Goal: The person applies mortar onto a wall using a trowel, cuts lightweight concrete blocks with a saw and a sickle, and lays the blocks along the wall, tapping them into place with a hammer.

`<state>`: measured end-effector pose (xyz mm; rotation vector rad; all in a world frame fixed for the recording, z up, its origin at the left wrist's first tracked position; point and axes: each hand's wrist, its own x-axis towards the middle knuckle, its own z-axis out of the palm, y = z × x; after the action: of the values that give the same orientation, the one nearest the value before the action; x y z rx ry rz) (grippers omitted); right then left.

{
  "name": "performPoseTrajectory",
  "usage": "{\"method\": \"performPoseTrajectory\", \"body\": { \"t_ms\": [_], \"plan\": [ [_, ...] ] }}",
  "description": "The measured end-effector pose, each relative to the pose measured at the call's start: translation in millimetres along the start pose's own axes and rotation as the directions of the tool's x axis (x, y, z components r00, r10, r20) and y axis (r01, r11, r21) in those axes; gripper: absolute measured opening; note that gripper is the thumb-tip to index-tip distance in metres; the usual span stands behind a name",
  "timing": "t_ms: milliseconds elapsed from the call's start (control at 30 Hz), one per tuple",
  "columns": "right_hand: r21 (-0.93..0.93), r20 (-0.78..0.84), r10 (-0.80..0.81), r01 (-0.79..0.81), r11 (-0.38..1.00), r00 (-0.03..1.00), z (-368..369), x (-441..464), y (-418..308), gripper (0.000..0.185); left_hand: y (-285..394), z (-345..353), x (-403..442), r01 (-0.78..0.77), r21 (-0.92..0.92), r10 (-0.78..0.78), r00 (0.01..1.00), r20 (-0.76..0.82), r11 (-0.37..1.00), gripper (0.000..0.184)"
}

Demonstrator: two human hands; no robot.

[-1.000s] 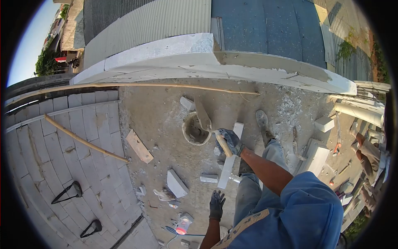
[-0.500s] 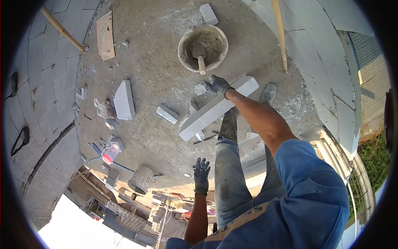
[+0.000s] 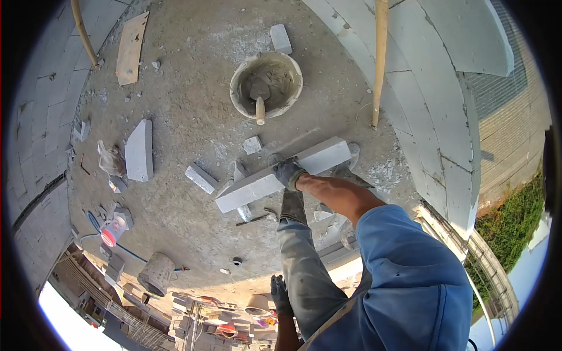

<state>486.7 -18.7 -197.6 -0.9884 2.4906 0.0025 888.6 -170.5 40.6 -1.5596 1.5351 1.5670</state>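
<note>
My right hand (image 3: 287, 172), in a dark glove, is closed over the middle of a long light-grey concrete block (image 3: 319, 157), its fingers over the far edge. The block lies slantwise in front of my legs, its right end by my shoe (image 3: 353, 153). Small block pieces show beneath its left part. My left hand (image 3: 280, 293), also gloved, hangs beside my left leg with nothing in it, its fingers stretched out. A hammer-like tool (image 3: 257, 217) lies on the ground just nearer than the block.
A mortar bucket (image 3: 236, 99) with a trowel (image 3: 260, 108) stands ahead. Block offcuts (image 3: 201, 178), a larger block (image 3: 139, 151) and a board (image 3: 132, 50) lie leftward. Block walls rise on both sides; a wooden pole (image 3: 379, 64) leans right. A grey cylinder (image 3: 157, 274) lies lower left.
My right hand has come down from beyond the block's far edge onto its middle and closed on it. My left hand has dropped toward my leg. The view has shifted.
</note>
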Motion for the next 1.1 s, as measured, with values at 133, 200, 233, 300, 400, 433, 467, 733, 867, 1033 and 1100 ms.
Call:
{"method": "performPoseTrajectory", "body": {
  "t_ms": [133, 200, 233, 300, 400, 433, 467, 733, 867, 1033, 1100],
  "plan": [
    [0.18, 0.262, 0.149, -0.2, 0.963, 0.953, -133.4, -84.2, 22.1, 0.043, 94.9, 20.4, -42.0, 0.151, -0.251, -0.153, 0.988, 0.013, 0.956, 0.059],
    [0.294, 0.307, 0.216, -0.308, 0.905, 0.927, -195.4, -145.0, 43.5, 0.059, 98.8, 6.8, -32.3, 0.144, -0.268, -0.133, 0.989, 0.057, 0.953, 0.061],
    [0.369, 0.296, 0.251, -0.352, 0.86, 0.922, -232.8, -184.5, 55.5, 0.064, 104.7, 2.0, -27.2, 0.128, -0.277, -0.105, 0.99, 0.096, 0.952, 0.062],
    [0.372, 0.249, 0.368, -0.439, 0.818, 0.896, -332.6, -265.8, 69.3, 0.071, 124.1, 0.0, -9.8, 0.132, -0.278, -0.105, 0.988, 0.11, 0.951, 0.061],
    [0.387, 0.267, 0.499, -0.566, 0.728, 0.824, -479.4, -381.7, 81.1, 0.076, 176.7, 13.3, 9.5, 0.063, -0.204, -0.036, 0.99, 0.133, 0.977, 0.056],
    [0.39, 0.259, 0.542, -0.6, 0.699, 0.799, -527.6, -418.3, 84.1, 0.078, 195.6, 21.4, 20.8, 0.051, -0.22, -0.016, 0.987, 0.159, 0.974, 0.055],
    [0.382, 0.231, 0.595, -0.634, 0.672, 0.77, -570.4, -452.8, 88.6, 0.077, 216.3, 33.4, 25.6, -0.004, -0.203, 0.044, 0.98, 0.195, 0.979, 0.055],
    [0.606, -0.231, 0.783, -0.544, 0.58, 0.577, -727.5, -659.6, 144.2, 0.071, 341.0, 202.9, 31.1, -0.138, -0.427, 0.358, 0.794, 0.492, 0.893, 0.06],
    [0.559, -0.233, 0.806, -0.603, 0.569, 0.544, -703.5, -721.6, 229.3, 0.07, 356.3, 352.1, -78.8, -0.112, -0.413, 0.38, 0.653, 0.655, 0.904, 0.061],
    [0.505, -0.251, 0.832, -0.666, 0.548, 0.495, -589.8, -755.1, 353.5, 0.07, 322.7, 540.8, -179.9, 0.005, -0.419, 0.329, 0.612, 0.719, 0.908, 0.078],
    [0.487, -0.147, 0.875, -0.736, 0.469, 0.461, -530.9, -758.7, 391.6, 0.073, 283.5, 610.6, -148.9, 0.088, -0.305, 0.233, 0.463, 0.856, 0.948, 0.062]
  ]
}}
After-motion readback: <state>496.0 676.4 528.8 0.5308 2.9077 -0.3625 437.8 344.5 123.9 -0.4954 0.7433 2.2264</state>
